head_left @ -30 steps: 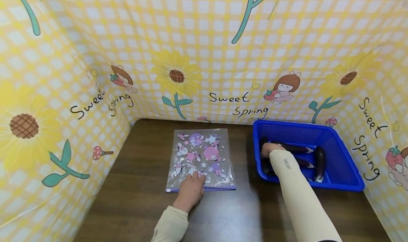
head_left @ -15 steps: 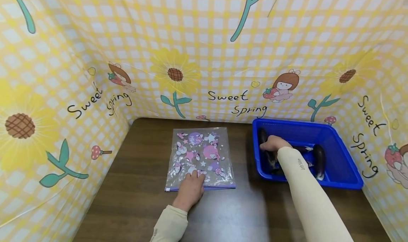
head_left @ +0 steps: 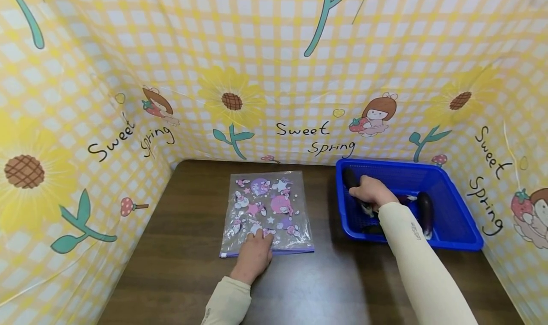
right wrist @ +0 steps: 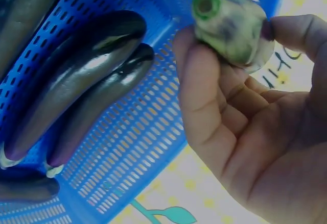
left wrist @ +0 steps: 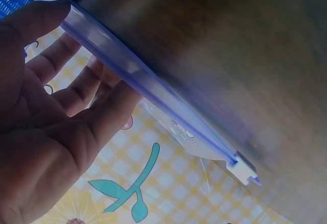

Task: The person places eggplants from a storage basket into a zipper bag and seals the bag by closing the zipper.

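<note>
In the head view a clear zip bag (head_left: 267,206) with pink and purple cartoon prints lies flat on the table. My left hand (head_left: 252,257) rests on it at the purple zip edge, fingers over the film. From the left wrist, the thumb overlaps the zip strip (left wrist: 138,78), near the white slider (left wrist: 241,170). My right hand (head_left: 371,192) is inside the blue basket (head_left: 460,243) at its left end. It grips an eggplant (right wrist: 235,32) with thumb and fingers around the pale green stem end. The dark body (head_left: 350,176) shows left of the hand.
Several other eggplants lie in the basket, among them a dark one (head_left: 425,211) on the right and a glossy pair, one of them a large eggplant (right wrist: 84,81). Yellow checked cloth (head_left: 265,54) walls the table (head_left: 188,206) at the back and both sides.
My right hand has shifted slightly up and right within the basket. The eggplant it grips shows more at the basket's left end. My left hand stays on the bag.
</note>
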`<action>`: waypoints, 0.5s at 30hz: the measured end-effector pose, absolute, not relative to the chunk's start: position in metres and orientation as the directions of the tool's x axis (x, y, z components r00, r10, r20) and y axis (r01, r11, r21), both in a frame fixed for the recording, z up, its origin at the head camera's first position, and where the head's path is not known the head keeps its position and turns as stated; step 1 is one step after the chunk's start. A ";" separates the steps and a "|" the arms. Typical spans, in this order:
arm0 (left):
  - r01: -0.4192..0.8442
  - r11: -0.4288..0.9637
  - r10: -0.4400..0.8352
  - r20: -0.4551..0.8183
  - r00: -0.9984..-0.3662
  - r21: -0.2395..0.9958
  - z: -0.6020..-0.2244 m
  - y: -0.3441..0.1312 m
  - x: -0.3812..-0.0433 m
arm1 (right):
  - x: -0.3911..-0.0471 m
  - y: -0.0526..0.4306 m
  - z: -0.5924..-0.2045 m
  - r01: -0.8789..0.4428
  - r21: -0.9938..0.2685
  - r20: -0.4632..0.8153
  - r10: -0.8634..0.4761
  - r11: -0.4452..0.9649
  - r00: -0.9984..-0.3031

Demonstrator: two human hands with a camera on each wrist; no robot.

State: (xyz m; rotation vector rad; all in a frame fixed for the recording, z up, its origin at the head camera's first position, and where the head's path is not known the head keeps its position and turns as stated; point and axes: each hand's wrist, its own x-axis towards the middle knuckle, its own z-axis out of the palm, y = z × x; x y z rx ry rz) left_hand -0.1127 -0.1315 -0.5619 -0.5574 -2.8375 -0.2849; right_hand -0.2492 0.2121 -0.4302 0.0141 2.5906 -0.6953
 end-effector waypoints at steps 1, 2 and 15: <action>0.391 0.909 0.344 0.264 -0.901 0.147 -0.562 -0.132 -0.113 | -0.247 0.211 -0.429 0.120 -0.475 -0.419 -0.104 0.872 -0.902; 0.389 0.909 0.343 0.262 -0.902 0.151 -0.562 -0.131 -0.112 | -0.244 0.211 -0.427 0.113 -0.481 -0.408 -0.108 0.869 -0.907; 0.398 0.915 0.355 0.344 -0.870 0.063 -0.567 -0.128 -0.115 | -0.197 0.190 -0.412 -0.001 -0.558 -0.262 -0.178 0.830 -0.949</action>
